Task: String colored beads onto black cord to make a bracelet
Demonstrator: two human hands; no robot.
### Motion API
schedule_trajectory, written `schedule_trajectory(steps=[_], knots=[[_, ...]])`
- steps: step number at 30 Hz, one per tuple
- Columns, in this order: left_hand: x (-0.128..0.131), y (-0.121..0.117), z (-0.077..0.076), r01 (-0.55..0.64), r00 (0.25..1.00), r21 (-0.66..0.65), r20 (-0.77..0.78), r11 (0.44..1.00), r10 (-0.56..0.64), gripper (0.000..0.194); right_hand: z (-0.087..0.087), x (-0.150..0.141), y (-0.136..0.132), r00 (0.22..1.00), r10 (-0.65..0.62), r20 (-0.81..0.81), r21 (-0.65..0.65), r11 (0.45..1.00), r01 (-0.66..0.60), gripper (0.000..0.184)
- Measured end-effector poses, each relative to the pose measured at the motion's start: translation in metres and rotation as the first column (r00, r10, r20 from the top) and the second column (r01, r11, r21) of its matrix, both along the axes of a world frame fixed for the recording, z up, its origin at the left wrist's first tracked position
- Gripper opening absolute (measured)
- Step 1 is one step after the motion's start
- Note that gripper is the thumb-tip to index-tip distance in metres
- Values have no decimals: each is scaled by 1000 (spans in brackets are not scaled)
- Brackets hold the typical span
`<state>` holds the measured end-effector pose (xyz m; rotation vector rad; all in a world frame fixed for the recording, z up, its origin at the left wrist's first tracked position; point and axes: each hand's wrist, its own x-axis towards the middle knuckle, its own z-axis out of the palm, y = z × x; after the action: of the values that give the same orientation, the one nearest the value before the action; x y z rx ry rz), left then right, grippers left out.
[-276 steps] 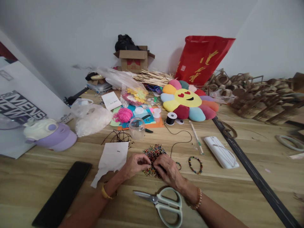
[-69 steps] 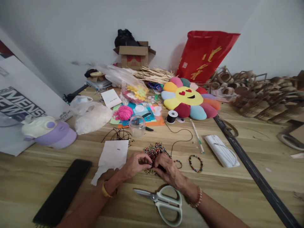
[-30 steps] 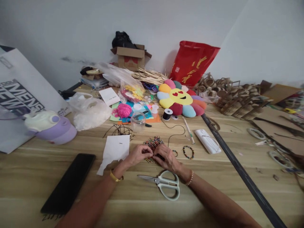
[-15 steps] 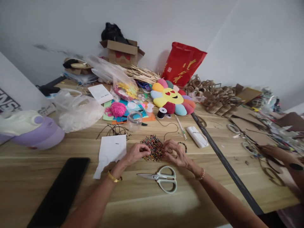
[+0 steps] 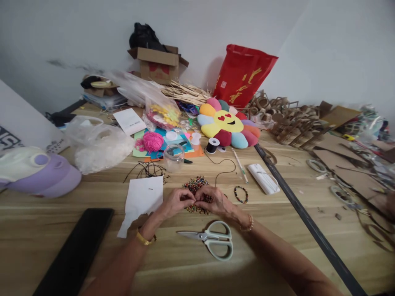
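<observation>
Over a pile of small multicoloured beads (image 5: 195, 184) my left hand (image 5: 175, 202) and my right hand (image 5: 213, 200) meet at the fingertips. My left fingers are pinched; whatever tiny thing is between them cannot be made out. A thin black cord (image 5: 235, 166) runs from its spool (image 5: 212, 145) to my right hand, which is closed in a pinch at the cord's end. Just right of that hand lies a beaded bracelet (image 5: 241, 194). Scissors (image 5: 217, 238) with pale green handles lie in front of the beads, blades pointing left.
White paper (image 5: 143, 195) and a black phone-like slab (image 5: 77, 246) lie to the left. Behind the beads stand a clear jar (image 5: 174, 158), pink yarn (image 5: 153, 142) and a flower cushion (image 5: 228, 123). A dark strip (image 5: 304, 216) crosses the table at right.
My right hand has moved left to meet my left hand over the beads, uncovering the bracelet. The other person's arm at the right has mostly left the view.
</observation>
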<state>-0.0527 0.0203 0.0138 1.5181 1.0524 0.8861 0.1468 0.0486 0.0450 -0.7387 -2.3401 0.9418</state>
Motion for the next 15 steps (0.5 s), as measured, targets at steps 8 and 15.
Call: schedule_trajectory(steps=[8, 15], knots=[[1, -2, 1, -38, 999, -52, -15, 998, 37, 15, -3, 3, -2, 1000, -17, -20, 25, 1000, 18, 9], [2, -1, -3, -69, 998, -51, -15, 996, 68, 18, -15, 0, 2, 991, 40, -129, 133, 991, -22, 11]])
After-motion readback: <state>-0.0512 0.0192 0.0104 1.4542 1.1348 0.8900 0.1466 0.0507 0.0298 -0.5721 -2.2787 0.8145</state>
